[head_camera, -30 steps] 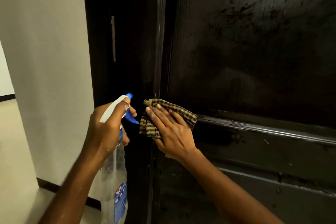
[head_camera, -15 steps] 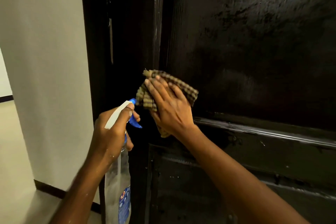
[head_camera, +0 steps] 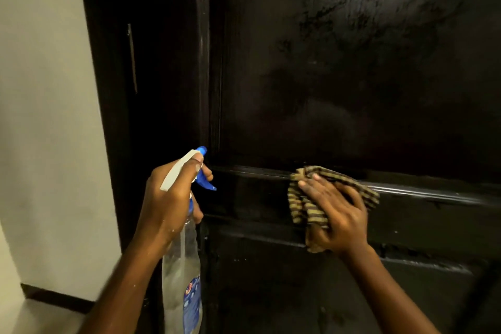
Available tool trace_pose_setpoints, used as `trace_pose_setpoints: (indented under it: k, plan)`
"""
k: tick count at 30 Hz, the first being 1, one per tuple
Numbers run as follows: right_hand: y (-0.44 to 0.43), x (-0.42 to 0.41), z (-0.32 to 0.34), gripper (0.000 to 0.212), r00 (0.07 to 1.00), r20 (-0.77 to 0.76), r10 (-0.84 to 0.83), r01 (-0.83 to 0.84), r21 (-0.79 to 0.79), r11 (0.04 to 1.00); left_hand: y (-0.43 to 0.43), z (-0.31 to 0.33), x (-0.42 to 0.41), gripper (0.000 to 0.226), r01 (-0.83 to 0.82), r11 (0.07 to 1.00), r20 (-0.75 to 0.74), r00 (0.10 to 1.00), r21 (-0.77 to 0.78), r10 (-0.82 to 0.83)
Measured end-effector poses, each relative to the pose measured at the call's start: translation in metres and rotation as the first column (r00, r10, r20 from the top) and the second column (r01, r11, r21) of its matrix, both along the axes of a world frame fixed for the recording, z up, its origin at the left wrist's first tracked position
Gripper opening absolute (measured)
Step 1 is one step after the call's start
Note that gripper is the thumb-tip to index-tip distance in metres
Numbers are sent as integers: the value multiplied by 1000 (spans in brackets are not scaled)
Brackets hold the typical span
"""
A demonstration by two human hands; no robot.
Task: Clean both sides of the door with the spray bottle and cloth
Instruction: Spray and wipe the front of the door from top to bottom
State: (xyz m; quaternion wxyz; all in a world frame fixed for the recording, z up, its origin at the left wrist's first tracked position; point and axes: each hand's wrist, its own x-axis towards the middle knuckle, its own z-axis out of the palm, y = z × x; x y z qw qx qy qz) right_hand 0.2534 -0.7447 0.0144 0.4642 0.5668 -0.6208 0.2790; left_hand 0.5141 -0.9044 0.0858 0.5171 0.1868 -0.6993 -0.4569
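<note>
A dark brown panelled door fills the middle and right, its upper panel glossy and wet. My right hand presses a crumpled brown-and-tan checked cloth flat against the door's horizontal middle rail, fingers spread over it. My left hand grips the neck of a clear spray bottle with a white-and-blue trigger head. The nozzle points at the door's left edge and a finger lies on the trigger. The bottle hangs upright below my fist; its blue label faces right.
A dark door frame stands left of the door. A cream wall lies further left, with a dark skirting board at the floor. A raised moulding runs along the rail to the right of the cloth.
My right hand has swept the cloth down from the upper panel and to the right along the middle rail. My left hand keeps hold of the spray bottle.
</note>
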Motion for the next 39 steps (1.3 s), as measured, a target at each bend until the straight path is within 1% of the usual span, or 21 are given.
trace_pose_setpoints:
  k: [2,4,6,8,11,12,14,16,18,21,24,25,26,27,29,31,33,34,36,37,39]
  plan:
    - [18,-10,-7,51,997,77,15,-5,-134,991,6,0,-10,43,31,999,3,1000,-11,-31]
    - [13,-7,-13,49,984,171,46,-2,-246,969,11,0,-19,42,53,998,9,999,-25,-53]
    - [-6,8,-15,52,969,238,64,7,-285,958,16,1,-27,42,69,997,18,998,-34,-68]
    - [-31,26,-11,55,978,206,36,2,-178,984,20,1,-32,43,75,997,14,997,-23,-75]
    - [-56,45,-1,69,990,110,-83,74,82,994,24,-1,-35,44,56,998,28,998,-20,-55]
    - [-58,47,1,71,990,82,-115,103,134,986,25,-1,-35,45,50,999,37,998,-21,-49]
    - [-51,41,1,70,989,50,-140,131,153,980,26,-3,-37,45,47,999,53,998,-19,-46]
    - [-33,24,-3,66,990,81,-118,114,53,992,26,-3,-41,43,55,998,62,997,-25,-53]
    - [-7,1,-13,59,986,132,-97,115,-134,984,26,-2,-45,41,55,998,69,996,-34,-53]
    - [29,-32,-25,52,977,205,-50,131,-404,906,30,-1,-51,41,68,997,80,995,-37,-65]
    - [31,-35,-25,47,950,304,73,122,-574,810,36,-1,-59,39,97,994,96,991,-47,-92]
    - [26,-29,-23,46,945,314,95,114,-584,804,37,0,-62,39,107,993,97,990,-50,-101]
    - [20,-21,-22,45,948,303,97,95,-562,822,39,0,-64,39,119,992,96,989,-50,-114]
    - [14,-14,-22,45,956,279,86,69,-502,862,40,1,-67,41,136,989,95,987,-50,-130]
    - [6,-5,-22,51,975,219,47,25,-315,949,46,4,-74,45,176,983,94,981,-47,-171]
    - [11,-6,-17,53,981,190,31,5,-191,982,54,7,-82,45,208,977,98,974,-43,-204]
    - [25,-16,-12,51,986,162,32,-6,-154,988,62,9,-93,42,238,971,97,968,-40,-233]
    - [36,-23,-10,51,987,155,36,-11,-163,987,66,9,-98,42,250,967,95,965,-40,-246]
    - [66,-44,-10,51,984,177,31,17,-261,965,74,7,-108,42,277,960,89,958,-42,-272]
    - [83,-56,-12,47,980,198,23,48,-348,936,78,7,-112,42,292,955,82,954,-42,-288]
    - [115,-78,-15,41,966,258,7,137,-536,833,84,6,-119,43,325,945,78,944,-45,-321]
